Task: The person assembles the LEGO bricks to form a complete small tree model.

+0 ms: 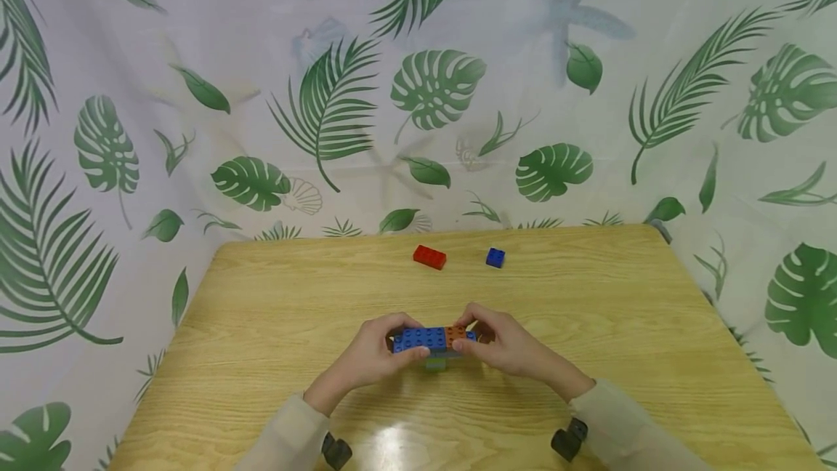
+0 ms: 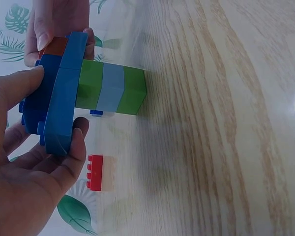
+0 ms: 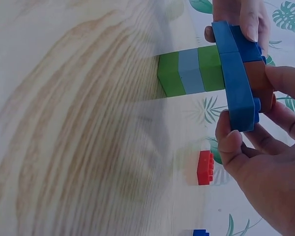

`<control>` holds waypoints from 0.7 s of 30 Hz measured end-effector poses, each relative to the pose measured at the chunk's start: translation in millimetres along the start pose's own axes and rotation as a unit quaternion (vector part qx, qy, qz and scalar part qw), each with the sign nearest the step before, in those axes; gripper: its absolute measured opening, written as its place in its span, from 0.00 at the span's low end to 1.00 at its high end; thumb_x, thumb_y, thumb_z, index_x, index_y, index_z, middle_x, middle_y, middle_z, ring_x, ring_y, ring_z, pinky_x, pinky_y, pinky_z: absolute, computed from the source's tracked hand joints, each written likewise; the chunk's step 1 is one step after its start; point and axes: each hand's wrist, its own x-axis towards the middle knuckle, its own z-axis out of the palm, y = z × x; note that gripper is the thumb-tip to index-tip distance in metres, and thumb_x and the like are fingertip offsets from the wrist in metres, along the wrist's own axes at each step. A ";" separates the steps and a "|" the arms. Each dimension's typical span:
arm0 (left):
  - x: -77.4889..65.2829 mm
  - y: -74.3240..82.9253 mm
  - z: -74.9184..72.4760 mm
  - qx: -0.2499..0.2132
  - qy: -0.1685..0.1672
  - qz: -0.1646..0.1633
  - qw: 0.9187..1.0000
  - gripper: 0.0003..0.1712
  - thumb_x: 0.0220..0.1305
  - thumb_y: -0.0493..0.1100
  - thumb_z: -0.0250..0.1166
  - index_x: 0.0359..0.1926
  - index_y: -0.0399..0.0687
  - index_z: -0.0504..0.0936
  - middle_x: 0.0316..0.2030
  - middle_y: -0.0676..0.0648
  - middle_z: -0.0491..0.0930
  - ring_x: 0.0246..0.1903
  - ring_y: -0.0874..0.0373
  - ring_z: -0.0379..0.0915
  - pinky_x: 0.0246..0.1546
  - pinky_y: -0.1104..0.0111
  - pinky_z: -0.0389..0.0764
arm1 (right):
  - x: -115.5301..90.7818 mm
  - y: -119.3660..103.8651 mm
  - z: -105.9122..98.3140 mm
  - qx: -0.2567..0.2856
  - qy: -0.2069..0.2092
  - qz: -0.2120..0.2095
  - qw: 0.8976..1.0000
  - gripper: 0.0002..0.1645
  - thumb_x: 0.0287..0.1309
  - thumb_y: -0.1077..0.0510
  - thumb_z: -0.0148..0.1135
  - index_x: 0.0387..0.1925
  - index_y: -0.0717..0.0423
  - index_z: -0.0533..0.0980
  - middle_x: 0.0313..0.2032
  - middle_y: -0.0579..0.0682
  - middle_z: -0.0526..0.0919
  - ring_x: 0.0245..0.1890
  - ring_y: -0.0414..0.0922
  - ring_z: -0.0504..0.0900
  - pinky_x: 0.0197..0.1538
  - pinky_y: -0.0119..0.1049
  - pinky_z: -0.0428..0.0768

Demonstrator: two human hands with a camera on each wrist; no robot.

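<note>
Both hands are on one toy-brick structure. Its narrow column has a green brick (image 2: 133, 90), a light blue brick (image 2: 110, 87) and another green brick (image 3: 211, 68), with the lowest at the table surface. Across the column's top lies a wide blue layer (image 2: 64, 105), bearing a dark blue brick (image 1: 423, 337) and an orange brick (image 1: 455, 334) side by side. My left hand (image 1: 382, 351) grips the left end, thumb on the dark blue brick and fingertips beneath the blue layer. At the right end my right hand (image 1: 506, 346) grips likewise, thumb at the orange brick.
Farther back on the wooden table (image 1: 294, 289) lie a red brick (image 1: 429, 257) and, to its right, a small blue brick (image 1: 495, 258). Leaf-printed cloth (image 1: 458, 187) hangs behind the table's far edge and along both sides.
</note>
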 end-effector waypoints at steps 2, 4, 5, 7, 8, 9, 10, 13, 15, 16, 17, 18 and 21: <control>0.0 0.0 0.0 -0.001 0.000 0.001 1.000 0.18 0.69 0.50 0.73 0.55 0.50 0.84 0.43 0.49 0.86 0.30 0.65 0.74 0.30 0.72 0.77 | 0.5 1.0 -0.3 0.004 -0.002 -0.005 1.000 0.08 0.74 0.54 0.64 0.48 0.52 0.78 0.42 0.53 0.85 0.31 0.42 0.78 0.33 0.32 0.77; 0.2 0.0 0.2 -0.001 -0.001 0.002 1.000 0.18 0.69 0.50 0.73 0.55 0.50 0.84 0.43 0.49 0.86 0.30 0.65 0.74 0.29 0.73 0.77 | 1.1 1.4 -0.4 0.007 -0.004 -0.004 1.000 0.07 0.74 0.55 0.64 0.48 0.52 0.78 0.41 0.54 0.85 0.30 0.42 0.77 0.33 0.31 0.76; 0.3 0.0 0.1 0.000 -0.001 0.003 1.000 0.18 0.69 0.50 0.73 0.55 0.50 0.84 0.43 0.49 0.86 0.29 0.66 0.73 0.29 0.73 0.76 | 1.3 1.5 -0.6 0.010 -0.004 -0.004 1.000 0.08 0.74 0.55 0.64 0.48 0.52 0.78 0.41 0.54 0.84 0.30 0.42 0.77 0.33 0.31 0.76; 0.5 -0.1 0.1 0.002 0.000 0.003 1.000 0.18 0.69 0.50 0.73 0.55 0.51 0.84 0.42 0.49 0.86 0.29 0.66 0.73 0.29 0.73 0.76 | 1.4 1.7 -1.0 0.012 -0.004 -0.005 1.000 0.08 0.74 0.55 0.64 0.48 0.53 0.78 0.41 0.56 0.84 0.30 0.42 0.77 0.33 0.31 0.75; 0.6 -0.2 0.2 0.002 0.000 0.003 1.000 0.18 0.69 0.50 0.73 0.55 0.51 0.84 0.42 0.49 0.86 0.29 0.66 0.73 0.29 0.73 0.76 | 1.4 1.9 -1.3 0.013 -0.004 -0.005 1.000 0.08 0.74 0.55 0.64 0.48 0.54 0.78 0.41 0.56 0.84 0.30 0.42 0.77 0.33 0.31 0.75; 0.8 -0.3 0.3 0.002 0.001 0.004 1.000 0.18 0.69 0.50 0.73 0.55 0.51 0.84 0.42 0.49 0.86 0.29 0.66 0.73 0.29 0.73 0.76 | 1.4 2.0 -1.5 0.015 -0.005 -0.004 1.000 0.08 0.74 0.55 0.64 0.48 0.54 0.78 0.41 0.56 0.84 0.30 0.42 0.76 0.33 0.31 0.75; 0.9 -0.4 0.3 0.002 0.001 0.003 1.000 0.18 0.69 0.50 0.73 0.55 0.51 0.84 0.42 0.49 0.86 0.29 0.66 0.73 0.29 0.73 0.76 | 1.5 2.3 -1.7 0.016 -0.005 -0.004 1.000 0.08 0.74 0.55 0.64 0.48 0.54 0.78 0.41 0.56 0.84 0.30 0.42 0.76 0.33 0.31 0.74; 0.9 -0.6 0.6 -0.002 0.001 0.003 1.000 0.18 0.69 0.50 0.73 0.55 0.51 0.84 0.42 0.49 0.86 0.29 0.65 0.74 0.29 0.72 0.77 | 1.9 4.3 -2.0 0.019 -0.008 -0.002 1.000 0.09 0.74 0.56 0.64 0.49 0.55 0.78 0.42 0.57 0.83 0.31 0.43 0.76 0.33 0.31 0.74; 0.4 -0.4 0.7 -0.006 0.000 0.001 1.000 0.18 0.69 0.50 0.73 0.55 0.51 0.84 0.42 0.49 0.86 0.29 0.65 0.74 0.29 0.72 0.77 | 2.0 5.2 -1.9 0.025 -0.010 0.003 1.000 0.09 0.74 0.56 0.64 0.50 0.56 0.78 0.43 0.57 0.83 0.32 0.42 0.76 0.35 0.31 0.75; 0.2 -0.3 0.8 -0.007 -0.001 0.000 1.000 0.18 0.69 0.50 0.73 0.55 0.51 0.84 0.42 0.49 0.85 0.29 0.65 0.74 0.29 0.72 0.77 | 1.8 5.5 -1.7 0.028 -0.010 0.004 1.000 0.10 0.74 0.56 0.64 0.50 0.56 0.78 0.44 0.57 0.83 0.33 0.42 0.77 0.35 0.31 0.76; 0.1 -0.2 0.8 -0.008 -0.001 0.000 1.000 0.18 0.69 0.49 0.73 0.56 0.50 0.84 0.42 0.49 0.85 0.30 0.65 0.74 0.29 0.72 0.77 | 1.6 5.9 -1.6 0.029 -0.010 0.007 1.000 0.10 0.74 0.56 0.64 0.51 0.56 0.78 0.45 0.56 0.84 0.35 0.42 0.78 0.37 0.32 0.78; 0.0 -0.2 0.8 -0.008 -0.001 -0.001 1.000 0.18 0.69 0.50 0.73 0.56 0.51 0.84 0.42 0.49 0.85 0.30 0.65 0.73 0.29 0.72 0.77 | 1.3 5.8 -1.6 0.030 -0.009 0.010 0.999 0.11 0.74 0.55 0.64 0.51 0.56 0.78 0.46 0.56 0.84 0.36 0.41 0.79 0.38 0.32 0.79; 0.1 -0.4 1.1 -0.003 -0.001 -0.004 1.000 0.19 0.69 0.50 0.73 0.56 0.51 0.84 0.42 0.50 0.85 0.29 0.65 0.72 0.29 0.73 0.76 | 0.4 4.9 -1.9 0.025 -0.008 0.019 0.999 0.13 0.74 0.53 0.65 0.53 0.55 0.78 0.49 0.56 0.84 0.41 0.42 0.82 0.42 0.35 0.82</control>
